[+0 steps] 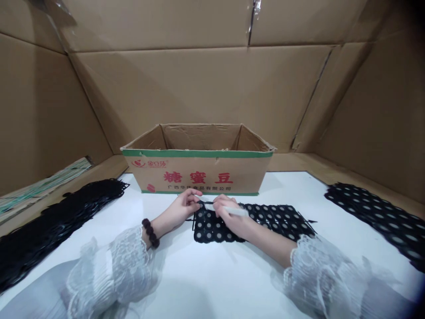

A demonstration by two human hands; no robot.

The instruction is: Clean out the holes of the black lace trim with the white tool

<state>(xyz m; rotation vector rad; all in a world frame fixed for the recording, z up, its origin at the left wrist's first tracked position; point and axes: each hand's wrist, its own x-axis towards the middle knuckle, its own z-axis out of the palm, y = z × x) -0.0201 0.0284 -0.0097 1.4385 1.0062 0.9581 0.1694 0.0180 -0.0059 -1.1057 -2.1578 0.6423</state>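
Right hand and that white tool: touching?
Touching. The head view shows the right hand with its fingers closed on the white tool.

the left arm reaches in from the lower left and the right arm from the lower right, both slanting inward. the left hand has its fingers bent, tips pointing toward the other side, thumb near them. the right hand, close by but apart, curls in a pen-like grip, its back upward. both wrists look nearly straight.
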